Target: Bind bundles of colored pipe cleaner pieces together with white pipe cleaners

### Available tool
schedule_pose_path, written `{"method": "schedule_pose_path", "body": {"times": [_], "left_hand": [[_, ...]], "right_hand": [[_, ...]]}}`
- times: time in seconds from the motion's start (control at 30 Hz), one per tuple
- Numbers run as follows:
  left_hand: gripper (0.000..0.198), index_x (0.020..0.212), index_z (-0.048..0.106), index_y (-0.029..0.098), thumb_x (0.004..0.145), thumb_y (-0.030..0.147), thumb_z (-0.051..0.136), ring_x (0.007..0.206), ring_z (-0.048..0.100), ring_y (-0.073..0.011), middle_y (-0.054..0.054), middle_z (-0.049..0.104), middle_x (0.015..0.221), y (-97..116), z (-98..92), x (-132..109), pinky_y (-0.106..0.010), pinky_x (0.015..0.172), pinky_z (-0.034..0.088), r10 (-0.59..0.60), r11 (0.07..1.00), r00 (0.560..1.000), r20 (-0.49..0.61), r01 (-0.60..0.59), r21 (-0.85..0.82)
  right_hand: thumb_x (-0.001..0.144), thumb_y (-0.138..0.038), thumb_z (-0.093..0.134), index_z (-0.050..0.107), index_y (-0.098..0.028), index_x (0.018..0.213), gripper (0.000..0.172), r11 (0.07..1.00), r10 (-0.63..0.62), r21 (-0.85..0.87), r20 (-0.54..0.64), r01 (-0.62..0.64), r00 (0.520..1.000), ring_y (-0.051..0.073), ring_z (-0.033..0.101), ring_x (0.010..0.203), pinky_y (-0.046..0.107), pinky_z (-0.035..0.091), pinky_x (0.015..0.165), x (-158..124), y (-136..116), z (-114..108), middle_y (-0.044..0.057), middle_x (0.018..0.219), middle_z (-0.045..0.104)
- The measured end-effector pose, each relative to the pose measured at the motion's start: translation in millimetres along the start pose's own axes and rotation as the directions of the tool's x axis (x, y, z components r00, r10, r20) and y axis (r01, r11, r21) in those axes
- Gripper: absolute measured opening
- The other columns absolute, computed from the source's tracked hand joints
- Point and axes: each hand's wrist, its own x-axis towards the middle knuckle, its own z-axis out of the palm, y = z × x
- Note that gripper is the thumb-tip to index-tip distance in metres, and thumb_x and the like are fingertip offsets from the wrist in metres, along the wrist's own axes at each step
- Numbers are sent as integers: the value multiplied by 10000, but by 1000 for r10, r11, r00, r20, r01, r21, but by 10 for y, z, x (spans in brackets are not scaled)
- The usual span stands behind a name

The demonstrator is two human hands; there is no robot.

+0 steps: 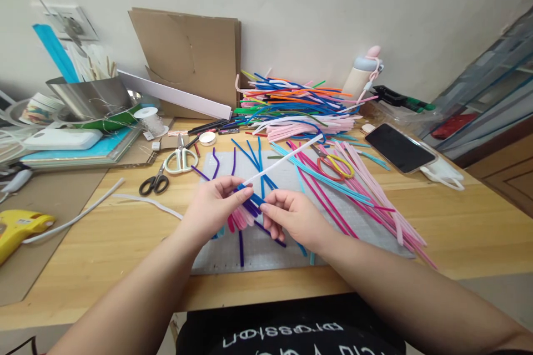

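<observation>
My left hand (220, 197) pinches a white pipe cleaner (283, 161), which slants up to the right. In the same grip are short bent pipe cleaners: pink loops (242, 217) hang below the fingers, with purple and blue ones above them. The thumb and forefinger of my right hand (287, 212) are closed on the end of a blue pipe cleaner (257, 200) from this bunch. Beneath both hands lies a grey cutting mat (216, 255), strewn with purple pipe cleaners (241, 249), blue ones (260, 158) and magenta ones (320, 194).
Orange-and-yellow scissors (342, 168) rest among the pipe cleaners on the right. Two more scissors (180, 161) lie left of the mat. Behind it stands a large pile of pipe cleaners (300, 105). A phone (400, 148) sits far right, a yellow glue gun (23, 227) far left.
</observation>
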Motion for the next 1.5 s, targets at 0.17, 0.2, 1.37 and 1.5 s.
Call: {"method": "schedule_pose_path", "body": {"times": [0.17, 0.2, 1.37, 1.5], "left_hand": [[226, 732, 678, 139, 707, 357, 733, 554, 591, -92, -1, 687, 645, 18, -36, 6, -177, 541, 472, -35, 999, 999, -14, 35, 26], [224, 734, 682, 140, 708, 357, 733, 555, 592, -93, -2, 690, 647, 26, -43, 5, -178, 541, 473, -36, 999, 999, -20, 36, 22], [239, 771, 686, 128, 694, 348, 739, 467, 609, -128, -47, 716, 621, 63, -98, 4, -221, 476, 484, -102, 994, 990, 93, 97, 56], [240, 748, 681, 129, 677, 347, 751, 412, 586, -124, -47, 708, 586, 71, -82, -1, -213, 418, 460, -130, 991, 982, 135, 134, -19]], "right_hand": [[812, -394, 590, 524, -158, 746, 255, 996, -9, 86, 55, 4, 998, 75, 550, 427, 159, 402, 350, 10, -10, -29, -6, 610, 619], [818, -395, 585, 525, -157, 753, 254, 994, -14, 109, 68, 7, 998, 78, 558, 437, 161, 411, 352, 14, -8, -39, -3, 623, 623], [782, -343, 671, 533, -157, 840, 238, 969, -28, 248, 126, -4, 992, 103, 631, 498, 183, 483, 416, 28, -18, -72, 15, 693, 670], [738, -298, 726, 525, -163, 836, 262, 943, 3, 328, 144, -51, 990, 100, 628, 505, 185, 493, 440, 29, -17, -72, -1, 666, 670]]}}
